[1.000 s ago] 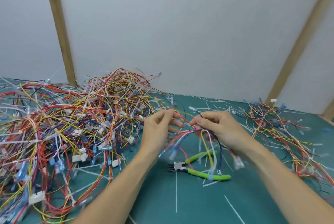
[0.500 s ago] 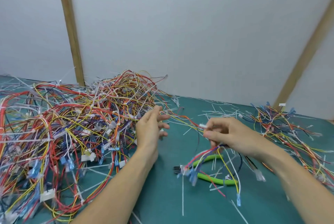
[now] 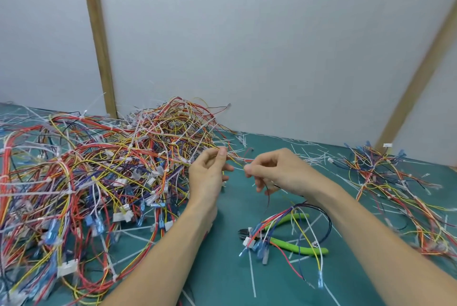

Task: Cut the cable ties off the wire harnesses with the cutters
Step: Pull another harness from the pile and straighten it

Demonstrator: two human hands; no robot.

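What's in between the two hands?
In the head view, thin red and yellow wires stretch across the gap from the left hand to the right hand; each hand pinches them, with the green mat below.

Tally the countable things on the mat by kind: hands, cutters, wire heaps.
Hands: 2, left hand and right hand
Cutters: 1
Wire heaps: 2, big heap and small heap
Total: 5
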